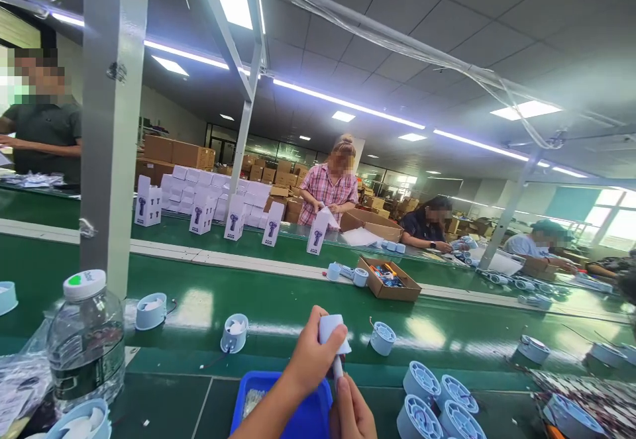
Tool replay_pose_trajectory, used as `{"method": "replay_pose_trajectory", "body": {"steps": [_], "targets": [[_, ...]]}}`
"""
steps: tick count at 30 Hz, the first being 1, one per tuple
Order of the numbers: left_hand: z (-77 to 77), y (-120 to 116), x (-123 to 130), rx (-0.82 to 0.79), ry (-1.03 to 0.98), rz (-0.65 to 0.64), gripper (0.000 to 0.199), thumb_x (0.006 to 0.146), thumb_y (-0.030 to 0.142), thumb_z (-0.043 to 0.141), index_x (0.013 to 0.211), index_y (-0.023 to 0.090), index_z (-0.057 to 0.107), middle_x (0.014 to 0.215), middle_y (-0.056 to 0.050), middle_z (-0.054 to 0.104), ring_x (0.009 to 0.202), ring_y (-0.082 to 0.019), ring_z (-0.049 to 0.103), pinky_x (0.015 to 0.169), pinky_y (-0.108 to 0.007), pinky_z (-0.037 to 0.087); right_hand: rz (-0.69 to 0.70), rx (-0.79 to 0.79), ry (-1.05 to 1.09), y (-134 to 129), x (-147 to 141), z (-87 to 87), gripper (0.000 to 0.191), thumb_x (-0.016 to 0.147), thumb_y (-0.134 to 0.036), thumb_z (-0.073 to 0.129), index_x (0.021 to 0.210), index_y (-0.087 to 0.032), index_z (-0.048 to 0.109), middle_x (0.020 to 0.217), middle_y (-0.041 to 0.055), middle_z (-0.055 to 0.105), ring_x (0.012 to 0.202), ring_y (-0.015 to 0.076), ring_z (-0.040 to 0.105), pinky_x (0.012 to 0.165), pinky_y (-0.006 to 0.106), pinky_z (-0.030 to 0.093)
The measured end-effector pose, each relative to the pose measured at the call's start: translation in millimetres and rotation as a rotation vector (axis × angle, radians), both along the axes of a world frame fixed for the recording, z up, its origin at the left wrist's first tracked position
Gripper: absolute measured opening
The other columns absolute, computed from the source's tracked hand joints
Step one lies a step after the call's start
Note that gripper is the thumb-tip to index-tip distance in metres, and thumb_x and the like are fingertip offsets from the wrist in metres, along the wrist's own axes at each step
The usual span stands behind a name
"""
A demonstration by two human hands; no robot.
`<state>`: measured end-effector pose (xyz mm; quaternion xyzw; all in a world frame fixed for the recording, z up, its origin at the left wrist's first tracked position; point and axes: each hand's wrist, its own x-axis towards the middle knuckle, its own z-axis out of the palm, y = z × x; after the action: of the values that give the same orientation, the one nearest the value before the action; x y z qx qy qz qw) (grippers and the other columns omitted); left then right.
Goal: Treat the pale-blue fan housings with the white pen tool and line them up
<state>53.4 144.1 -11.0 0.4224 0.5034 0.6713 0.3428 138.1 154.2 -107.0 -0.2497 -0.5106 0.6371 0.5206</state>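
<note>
My left hand [313, 356] is closed around a light blue plastic housing [331, 326], held up above the blue tray [242, 402]. Just below it, my right hand [354, 409] has its fingers wrapped round a slim pale rod-like piece [338, 367] that reaches up to the housing; whether the two are joined I cannot tell. Small clear pieces [254, 400] lie in the tray, partly behind my left forearm. To the right of my hands stands a cluster of several round light blue fan housings [421, 381].
Along the green conveyor belt [199, 323] stand more fan housings [234, 333]. A plastic bottle [87, 340] is at left, beside a grey post [112, 128]. Beyond are a cardboard box of parts [392, 290], white printed boxes [233, 220] and co-workers [328, 191]. Wires [586, 392] lie at right.
</note>
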Motion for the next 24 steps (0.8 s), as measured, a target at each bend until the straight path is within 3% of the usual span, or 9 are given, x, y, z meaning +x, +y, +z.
{"method": "replay_pose_trajectory", "body": {"steps": [3, 5, 9, 12, 15, 17, 20, 24], "targets": [[3.5, 1, -24, -0.03, -0.041, 0.026, 0.046, 0.07, 0.059, 0.058, 0.084, 0.021, 0.037, 0.07, 0.002, 0.051, 0.058, -0.016, 0.057, 0.046, -0.025, 0.045, -0.001, -0.101, -0.01, 2, -2, 4.4, 0.057, 0.063, -0.072, 0.066, 0.071, -0.016, 0.061, 0.046, -0.01, 0.017, 0.042, 0.0049, 0.01, 0.04, 0.021, 0.006], [5.5, -1, -45, -0.089, 0.046, 0.16, 0.045, 0.072, 0.06, 0.054, 0.083, 0.023, 0.032, 0.07, 0.001, 0.052, 0.061, -0.019, 0.059, 0.043, -0.026, 0.045, 0.005, -0.112, -0.031, 2, -2, 8.4, 0.058, 0.06, -0.073, 0.067, 0.063, -0.016, 0.057, 0.046, -0.0103, 0.015, 0.043, 0.0044, 0.009, 0.042, 0.021, 0.005], [1.7, -9, -77, -0.315, 0.527, 0.41, 0.045, 0.071, 0.05, 0.06, 0.09, 0.024, 0.028, 0.074, 0.0, 0.052, 0.065, -0.021, 0.056, 0.054, -0.032, 0.047, 0.05, -0.128, -0.095, 6, 2, 13.1, 0.063, 0.06, -0.078, 0.062, 0.069, -0.016, 0.057, 0.041, -0.0115, 0.018, 0.039, 0.0038, 0.011, 0.04, 0.018, 0.006], [-10.2, -12, -85, -0.442, 0.909, 0.369, 0.037, 0.07, 0.038, 0.062, 0.095, 0.021, 0.041, 0.086, -0.005, 0.057, 0.081, -0.026, 0.056, 0.072, -0.039, 0.046, 0.084, -0.094, -0.148, 10, 6, 13.9, 0.065, 0.06, -0.079, 0.061, 0.075, -0.015, 0.061, 0.041, -0.0107, 0.022, 0.038, 0.0049, 0.016, 0.037, 0.018, 0.012], [-25.6, -11, -85, -0.489, 1.124, 0.283, 0.04, 0.065, 0.019, 0.061, 0.105, 0.021, 0.057, 0.108, -0.008, 0.056, 0.104, -0.029, 0.05, 0.087, -0.04, 0.042, 0.053, -0.021, -0.203, 9, 12, 16.5, 0.058, 0.067, -0.071, 0.062, 0.084, -0.015, 0.067, 0.044, -0.0073, 0.032, 0.039, 0.0078, 0.027, 0.036, 0.019, 0.02], [-32.6, -11, -86, -0.497, 1.152, 0.191, 0.052, 0.063, 0.012, 0.059, 0.114, 0.021, 0.059, 0.118, -0.009, 0.054, 0.114, -0.028, 0.045, 0.096, -0.038, 0.038, 0.043, 0.019, -0.236, 6, 17, 19.3, 0.053, 0.071, -0.065, 0.063, 0.091, -0.016, 0.069, 0.049, -0.0046, 0.041, 0.043, 0.0099, 0.035, 0.037, 0.02, 0.026], [-31.9, -12, -93, -0.463, 1.099, 0.08, 0.06, 0.067, 0.023, 0.063, 0.126, 0.021, 0.053, 0.136, -0.009, 0.046, 0.13, -0.026, 0.032, 0.108, -0.039, 0.028, 0.058, 0.045, -0.245, 2, 20, 20.1, 0.053, 0.072, -0.061, 0.064, 0.101, -0.017, 0.068, 0.056, -0.002, 0.049, 0.048, 0.0119, 0.041, 0.041, 0.021, 0.033], [-21.5, -23, -111, -0.548, 1.068, 0.163, 0.077, 0.067, 0.037, 0.067, 0.138, 0.028, 0.04, 0.15, -0.006, 0.026, 0.139, -0.028, 0.014, 0.112, -0.048, 0.016, 0.051, 0.065, -0.208, -1, 15, 11.3, 0.047, 0.071, -0.06, 0.067, 0.091, -0.018, 0.064, 0.052, -0.006, 0.041, 0.043, 0.0085, 0.035, 0.04, 0.019, 0.031]]}}
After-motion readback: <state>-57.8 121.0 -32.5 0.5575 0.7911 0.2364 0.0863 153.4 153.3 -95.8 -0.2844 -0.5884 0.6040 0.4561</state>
